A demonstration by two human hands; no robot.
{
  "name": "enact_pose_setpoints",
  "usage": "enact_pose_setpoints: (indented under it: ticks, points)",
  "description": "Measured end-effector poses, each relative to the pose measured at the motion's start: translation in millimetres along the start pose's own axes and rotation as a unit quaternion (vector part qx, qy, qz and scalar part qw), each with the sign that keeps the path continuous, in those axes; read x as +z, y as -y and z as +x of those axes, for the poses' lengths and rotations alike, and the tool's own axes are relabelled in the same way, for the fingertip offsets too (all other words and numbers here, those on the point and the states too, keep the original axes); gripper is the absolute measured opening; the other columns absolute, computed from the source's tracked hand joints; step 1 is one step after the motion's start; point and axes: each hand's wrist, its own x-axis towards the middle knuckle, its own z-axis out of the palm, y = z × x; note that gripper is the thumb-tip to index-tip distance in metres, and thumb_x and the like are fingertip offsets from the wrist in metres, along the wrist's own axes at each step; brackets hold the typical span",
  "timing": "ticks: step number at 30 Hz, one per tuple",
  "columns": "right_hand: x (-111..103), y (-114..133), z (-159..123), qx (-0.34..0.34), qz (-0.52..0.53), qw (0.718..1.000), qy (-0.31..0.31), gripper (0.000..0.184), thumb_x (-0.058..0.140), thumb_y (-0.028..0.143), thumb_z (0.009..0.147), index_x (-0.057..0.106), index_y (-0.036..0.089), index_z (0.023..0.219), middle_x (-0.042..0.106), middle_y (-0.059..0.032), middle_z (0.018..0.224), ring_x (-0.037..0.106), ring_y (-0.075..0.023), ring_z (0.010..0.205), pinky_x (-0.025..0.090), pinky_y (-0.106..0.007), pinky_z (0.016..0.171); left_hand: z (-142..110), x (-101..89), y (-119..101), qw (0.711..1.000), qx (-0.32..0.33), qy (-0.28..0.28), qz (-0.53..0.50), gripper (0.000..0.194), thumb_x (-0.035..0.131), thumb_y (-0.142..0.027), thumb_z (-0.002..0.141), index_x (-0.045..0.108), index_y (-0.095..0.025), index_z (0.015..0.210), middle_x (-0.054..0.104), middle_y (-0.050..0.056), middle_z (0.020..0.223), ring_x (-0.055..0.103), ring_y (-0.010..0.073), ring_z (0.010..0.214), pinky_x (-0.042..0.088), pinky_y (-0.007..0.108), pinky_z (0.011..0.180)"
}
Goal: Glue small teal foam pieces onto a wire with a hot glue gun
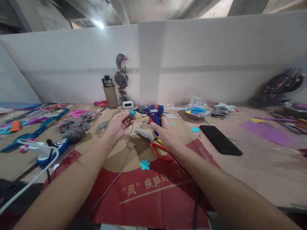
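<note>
A glue gun [157, 111] and a small teal piece [132, 112] meet, or nearly so, above the cardboard [112, 209].
From where I stand, the right hand [165, 130] has its grip wrapped around the gun's handle, nozzle pointing left, while the left hand [122, 124] pinches the teal piece between its fingertips (I can't tell whether the nozzle touches it); a grey string [122, 166] trails down below that hand, the red-handled scissors [161, 153] lie under the right wrist, a turquoise paper flower [144, 164] sits nearer the person, and a black phone [220, 140] rests on the worktop [259, 169] to the right.
</note>
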Motion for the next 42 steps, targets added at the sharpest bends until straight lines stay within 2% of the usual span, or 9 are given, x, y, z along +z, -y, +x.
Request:
enact_pose_setpoints:
  ticks: [7,12,19,21,25,27,32,37,42]
  points:
    - [-1.6,6.4,3.1,0.036,0.096,0.995,0.002,0.027,0.054,0.033,0.074,0.045,0.024,0.098,0.049,0.0054,0.065,0.046,-0.0101,0.052,0.039,-0.023,0.046,-3.4,1.0,-0.8,0.999,0.026,-0.01,0.037,0.008,0.061,-0.018,0.077,0.062,-0.011,0.08,0.067,0.005,0.073,0.065,0.0115,0.063,0.05,0.018,0.05]
    - [-14.9,3.5,18.2,0.076,0.128,0.988,-0.036,0.02,0.053,0.029,0.072,0.045,0.023,0.089,0.052,0.0052,0.066,0.043,-0.0081,0.048,0.037,-0.022,0.046,-5.4,3.1,1.2,0.987,0.089,-0.028,0.128,0.016,0.068,-0.027,0.071,0.063,-0.013,0.077,0.065,0.004,0.071,0.062,0.0114,0.062,0.042,0.016,0.045]
    - [-43.5,-33.4,42.1,0.119,-0.155,0.981,-0.004,0.012,0.056,0.029,0.07,0.049,0.021,0.065,0.051,-0.0008,0.054,0.051,-0.0165,0.052,0.037,-0.03,0.052,-14.4,9.8,1.9,0.929,0.212,-0.048,0.299,0.011,0.068,-0.027,0.07,0.069,-0.016,0.071,0.063,0.001,0.065,0.052,0.0103,0.059,0.038,0.02,0.054]
    - [-50.0,-39.4,43.5,0.086,-0.252,0.964,-0.013,0.014,0.059,0.026,0.068,0.048,0.021,0.06,0.056,-0.0075,0.059,0.057,-0.0231,0.066,0.04,-0.036,0.062,-19.0,12.8,1.1,0.913,0.23,-0.046,0.335,0.01,0.067,-0.027,0.07,0.069,-0.017,0.071,0.063,0.0,0.064,0.049,0.01,0.056,0.036,0.02,0.054]
    - [-47.8,-29.2,36.7,-0.02,-0.351,0.929,-0.116,0.014,0.061,0.023,0.066,0.048,0.019,0.065,0.059,-0.0184,0.086,0.053,-0.0321,0.096,0.035,-0.046,0.084,-24.8,18.0,1.4,0.897,0.247,-0.024,0.365,0.01,0.065,-0.027,0.073,0.07,-0.018,0.074,0.065,0.001,0.069,0.051,0.0119,0.06,0.038,0.022,0.059]
    - [-35.1,-16.2,29.4,-0.049,-0.303,0.942,-0.134,0.012,0.055,0.028,0.073,0.049,0.018,0.074,0.057,-0.0147,0.093,0.052,-0.0279,0.096,0.036,-0.045,0.086,-26.1,19.6,2.8,0.897,0.25,-0.019,0.365,0.01,0.066,-0.026,0.072,0.071,-0.019,0.075,0.066,0.001,0.072,0.053,0.0134,0.064,0.039,0.022,0.063]
    - [13.3,8.5,6.4,-0.026,-0.006,1.0,0.002,0.03,0.06,0.037,0.072,0.041,0.021,0.088,0.057,-0.0014,0.086,0.056,-0.0143,0.079,0.045,-0.031,0.076,-29.4,22.2,6.1,0.893,0.256,-0.004,0.369,0.011,0.069,-0.024,0.069,0.072,-0.022,0.079,0.068,0.003,0.081,0.057,0.0183,0.082,0.041,0.025,0.077]
    - [31.6,13.7,-1.4,0.09,0.19,0.977,0.034,0.044,0.068,0.03,0.064,0.035,0.022,0.093,0.058,0.0045,0.075,0.06,-0.0117,0.071,0.047,-0.029,0.071,-31.1,23.6,6.3,0.859,0.302,-0.001,0.414,0.012,0.066,-0.025,0.072,0.072,-0.024,0.083,0.068,0.003,0.084,0.057,0.0191,0.086,0.04,0.026,0.083]
    - [26.7,12.2,2.5,0.139,0.283,0.949,0.028,0.039,0.068,0.022,0.061,0.038,0.022,0.086,0.053,0.0089,0.065,0.057,-0.0091,0.057,0.049,-0.029,0.064,-31.9,25.2,8.3,0.866,0.294,0.001,0.404,0.011,0.068,-0.024,0.07,0.073,-0.024,0.08,0.068,0.003,0.083,0.057,0.0182,0.083,0.04,0.025,0.08]
